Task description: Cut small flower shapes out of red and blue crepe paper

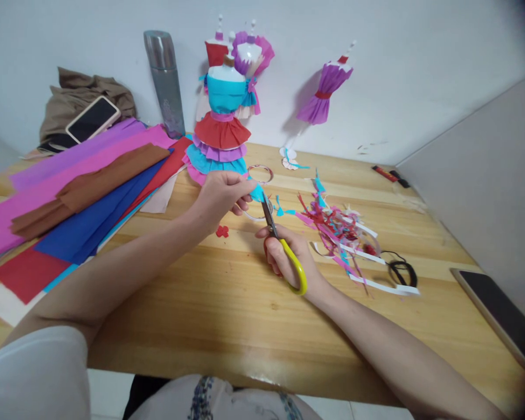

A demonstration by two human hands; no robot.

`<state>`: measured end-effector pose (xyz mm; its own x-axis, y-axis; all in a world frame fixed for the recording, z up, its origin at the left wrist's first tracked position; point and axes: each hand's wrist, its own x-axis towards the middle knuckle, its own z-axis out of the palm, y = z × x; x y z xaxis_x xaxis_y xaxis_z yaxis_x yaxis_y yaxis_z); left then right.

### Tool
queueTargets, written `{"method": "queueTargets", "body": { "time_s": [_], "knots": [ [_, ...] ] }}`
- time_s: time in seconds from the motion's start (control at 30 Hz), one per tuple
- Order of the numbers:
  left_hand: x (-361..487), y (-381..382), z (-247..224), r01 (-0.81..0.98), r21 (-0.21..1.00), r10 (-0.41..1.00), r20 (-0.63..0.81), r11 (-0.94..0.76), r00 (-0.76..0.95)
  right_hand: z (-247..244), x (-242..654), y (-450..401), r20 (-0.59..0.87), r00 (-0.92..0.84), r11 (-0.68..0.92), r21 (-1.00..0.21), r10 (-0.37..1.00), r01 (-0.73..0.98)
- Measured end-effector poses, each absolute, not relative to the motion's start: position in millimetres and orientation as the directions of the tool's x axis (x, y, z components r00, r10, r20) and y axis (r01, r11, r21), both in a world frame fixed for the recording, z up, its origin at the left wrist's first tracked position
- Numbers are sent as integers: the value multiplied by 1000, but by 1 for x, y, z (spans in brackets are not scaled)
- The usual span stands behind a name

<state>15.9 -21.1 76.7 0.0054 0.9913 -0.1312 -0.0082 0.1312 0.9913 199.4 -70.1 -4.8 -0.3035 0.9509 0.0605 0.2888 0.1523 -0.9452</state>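
My left hand (225, 195) pinches a small piece of light blue paper (258, 192) near the middle of the table. Scissors with yellow handles (294, 265) are in my right hand (291, 251), and their blades point up and touch the blue piece. Just behind my left hand stands a mannequin (223, 119) in a layered blue, red, purple and pink paper dress. A small red paper shape (222, 231) lies on the wood below my left hand. Tape rolls (261, 174) rest behind the blades, one of them partly hidden.
Coloured paper sheets (109, 198) cover the left side, with a phone (93, 119), brown cloth and grey bottle (165, 84) behind. Paper scraps (341, 230) and a black cord (403, 272) lie right. More dressed mannequins (326, 90) stand by the wall. A tablet-like device (499, 309) is far right.
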Motion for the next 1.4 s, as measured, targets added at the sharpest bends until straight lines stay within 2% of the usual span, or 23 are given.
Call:
{"method": "queueTargets", "body": {
  "time_s": [0.37, 0.7, 0.8, 0.9, 1.03, 1.17, 1.23, 1.3, 1.4],
  "knots": [
    [17, -22, 74, -12, 984, 983, -178, 179, 53, -4, 199, -70, 71, -297, 159, -946, 952, 284],
    [17, -20, 68, -55, 978, 979, -196, 199, 65, -2, 201, -72, 19, -340, 112, -961, 940, 254],
    [16, -18, 68, -90, 978, 981, -182, 187, 61, -2, 203, -72, 7, -364, 93, -971, 931, 220],
    [13, -16, 71, -130, 981, 989, -142, 144, 30, 2, 204, -70, 30, -380, 139, -955, 925, 262],
    [9, -15, 79, -177, 983, 998, -51, 43, -41, 15, 206, -65, 48, -459, 292, -829, 887, 478],
    [8, -19, 84, -143, 990, 1000, -7, 7, 3, 28, 202, -66, -94, -601, 474, -524, 794, 708],
    [10, -22, 85, -121, 992, 998, -14, 21, 62, 31, 199, -71, -158, -622, 532, -386, 767, 754],
    [11, -24, 85, -93, 995, 991, -25, 38, 130, 35, 197, -78, -199, -637, 574, -297, 745, 763],
    [15, -28, 84, -9, 999, 968, -48, 52, 247, 43, 199, -86, -227, -680, 616, -295, 698, 731]
  ]
}}
